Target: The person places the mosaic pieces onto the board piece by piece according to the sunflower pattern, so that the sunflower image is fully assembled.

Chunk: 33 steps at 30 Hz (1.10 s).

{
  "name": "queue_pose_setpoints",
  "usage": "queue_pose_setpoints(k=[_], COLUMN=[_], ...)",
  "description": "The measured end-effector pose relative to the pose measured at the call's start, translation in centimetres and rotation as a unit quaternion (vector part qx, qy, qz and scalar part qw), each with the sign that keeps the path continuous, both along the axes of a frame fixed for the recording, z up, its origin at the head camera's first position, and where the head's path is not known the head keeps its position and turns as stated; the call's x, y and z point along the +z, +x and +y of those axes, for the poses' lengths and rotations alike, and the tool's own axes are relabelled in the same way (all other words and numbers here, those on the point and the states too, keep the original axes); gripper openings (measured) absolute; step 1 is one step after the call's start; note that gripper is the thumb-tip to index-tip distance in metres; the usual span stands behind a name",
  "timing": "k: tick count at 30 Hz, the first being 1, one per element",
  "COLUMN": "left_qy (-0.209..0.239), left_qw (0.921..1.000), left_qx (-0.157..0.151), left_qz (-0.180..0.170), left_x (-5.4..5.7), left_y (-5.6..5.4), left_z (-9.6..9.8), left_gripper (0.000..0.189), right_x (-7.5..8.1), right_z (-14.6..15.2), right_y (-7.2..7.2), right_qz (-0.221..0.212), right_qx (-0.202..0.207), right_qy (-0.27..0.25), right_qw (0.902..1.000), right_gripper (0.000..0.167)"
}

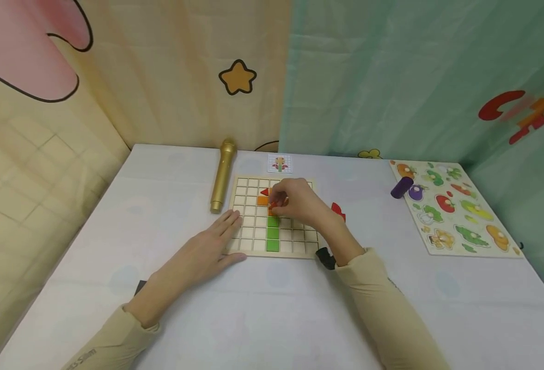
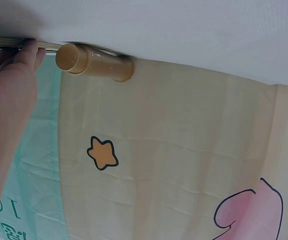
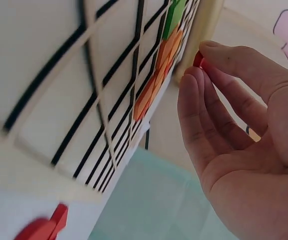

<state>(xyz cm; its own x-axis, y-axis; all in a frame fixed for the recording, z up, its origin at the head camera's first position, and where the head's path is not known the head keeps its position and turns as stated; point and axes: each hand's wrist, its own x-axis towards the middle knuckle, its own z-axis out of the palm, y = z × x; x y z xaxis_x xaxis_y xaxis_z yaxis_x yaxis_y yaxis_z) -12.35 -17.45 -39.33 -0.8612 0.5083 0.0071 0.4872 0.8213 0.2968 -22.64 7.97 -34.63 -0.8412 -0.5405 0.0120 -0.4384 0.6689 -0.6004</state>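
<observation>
A wooden grid board (image 1: 295,255) lies on the table, with a column of green tiles (image 1: 273,234) in its squares. Above them sit an orange tile (image 1: 262,200) and a red triangle (image 1: 264,192), partly covered by my right hand (image 1: 301,203). Between thumb and fingertips that hand pinches a small red piece (image 3: 198,59), held close over the board; its full shape is hidden. My left hand (image 1: 209,245) rests with straight fingers on the board's left edge, thumb at the lower corner.
Red pieces (image 1: 338,210) lie right of the board, by my right forearm. A gold microphone (image 1: 223,177) lies to the left, a small pattern card (image 1: 279,164) behind. At far right is a vegetable puzzle board (image 1: 472,249), with a purple cylinder (image 1: 401,187) at its left edge.
</observation>
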Motion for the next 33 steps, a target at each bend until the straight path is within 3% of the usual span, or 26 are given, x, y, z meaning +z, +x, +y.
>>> queue_pose_setpoints(k=[15, 33], left_qy=[0.0, 0.0], left_qw=[1.0, 1.0], left_qx=[0.002, 0.0], left_qz=[0.0, 0.004], left_x=[0.0, 0.2], left_y=[0.1, 0.1], left_z=[-0.1, -0.2], left_gripper=[0.087, 0.086], right_x=[-1.4, -1.3], right_z=[-3.2, -2.9], right_y=[-0.3, -0.3], right_qz=[0.012, 0.02], right_qx=[0.028, 0.023], right_qy=[0.025, 0.037], right_qw=[0.9992, 0.9989], right_gripper=[0.008, 0.008])
